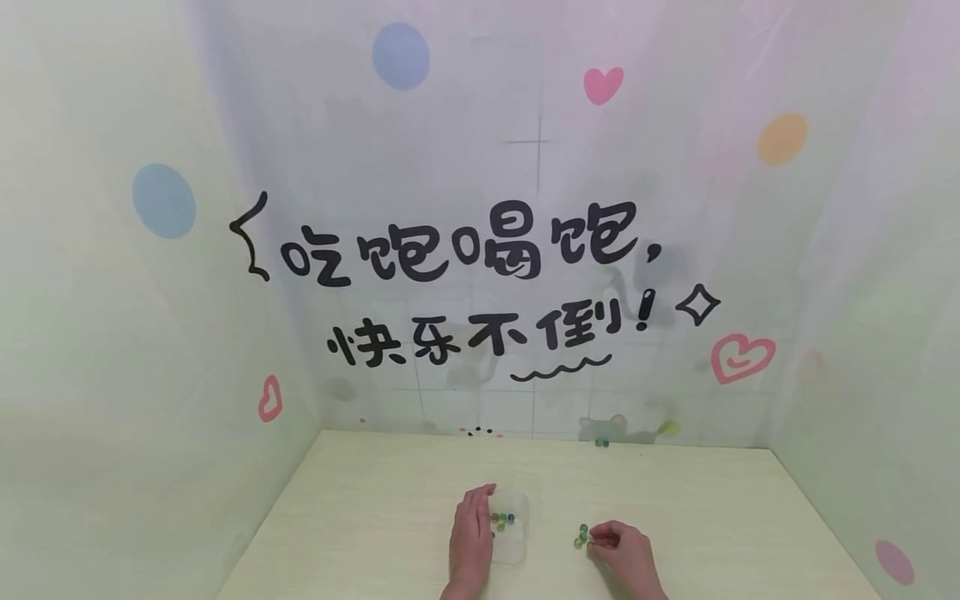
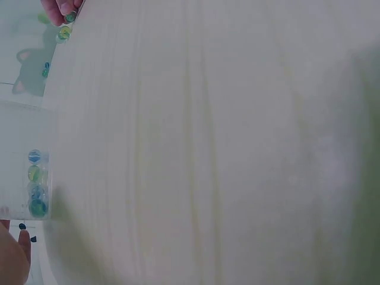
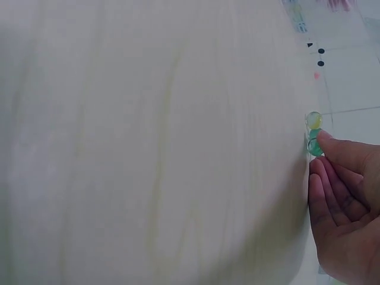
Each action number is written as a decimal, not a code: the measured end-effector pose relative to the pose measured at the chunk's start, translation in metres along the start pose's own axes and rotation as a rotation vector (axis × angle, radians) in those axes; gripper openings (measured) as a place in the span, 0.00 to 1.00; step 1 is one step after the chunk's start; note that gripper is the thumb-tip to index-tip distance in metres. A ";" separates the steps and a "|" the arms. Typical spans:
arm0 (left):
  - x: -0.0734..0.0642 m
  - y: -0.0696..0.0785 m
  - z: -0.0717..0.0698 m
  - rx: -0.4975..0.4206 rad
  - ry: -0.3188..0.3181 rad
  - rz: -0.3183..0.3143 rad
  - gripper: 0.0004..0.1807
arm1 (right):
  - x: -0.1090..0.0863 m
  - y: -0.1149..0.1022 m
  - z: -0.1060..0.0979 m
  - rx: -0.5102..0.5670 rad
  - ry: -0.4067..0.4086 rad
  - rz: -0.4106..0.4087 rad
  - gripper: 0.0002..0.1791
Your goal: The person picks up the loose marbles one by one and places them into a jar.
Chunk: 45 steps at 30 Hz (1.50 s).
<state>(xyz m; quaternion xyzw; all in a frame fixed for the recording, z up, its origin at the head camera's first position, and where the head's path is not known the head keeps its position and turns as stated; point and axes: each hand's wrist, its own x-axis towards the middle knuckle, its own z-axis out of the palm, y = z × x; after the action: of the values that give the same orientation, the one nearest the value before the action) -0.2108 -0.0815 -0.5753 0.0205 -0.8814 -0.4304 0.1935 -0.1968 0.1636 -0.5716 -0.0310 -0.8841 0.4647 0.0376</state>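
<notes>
My left hand (image 1: 471, 537) rests along the left side of a clear plastic box (image 1: 513, 552), its fingers fairly straight. Several glass marbles (image 1: 501, 527) lie inside; the left wrist view shows them in a row (image 2: 34, 174) near one wall of the box. To the right of the box, my right hand (image 1: 624, 550) is down at the tabletop beside a small group of green and yellowish marbles (image 1: 583, 528). Thumb and fingers of that hand pinch a green marble (image 3: 314, 146) in the right wrist view, with a yellowish marble (image 3: 314, 120) just beyond it.
Two more marbles (image 1: 602, 443) sit at the back edge of the pale wooden table (image 1: 360, 517). Printed cloth walls stand at the back (image 1: 480, 167) and on both sides, with black lettering, hearts and coloured dots.
</notes>
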 end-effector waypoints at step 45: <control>-0.001 0.003 -0.003 0.020 0.000 0.005 0.22 | 0.006 -0.002 0.001 -0.076 -0.023 0.070 0.07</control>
<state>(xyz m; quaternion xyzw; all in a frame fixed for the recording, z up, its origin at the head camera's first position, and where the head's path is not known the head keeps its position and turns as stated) -0.2084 -0.0812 -0.5716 0.0203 -0.8857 -0.4211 0.1945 -0.2032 0.1620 -0.5706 -0.0577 -0.8998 0.4323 0.0098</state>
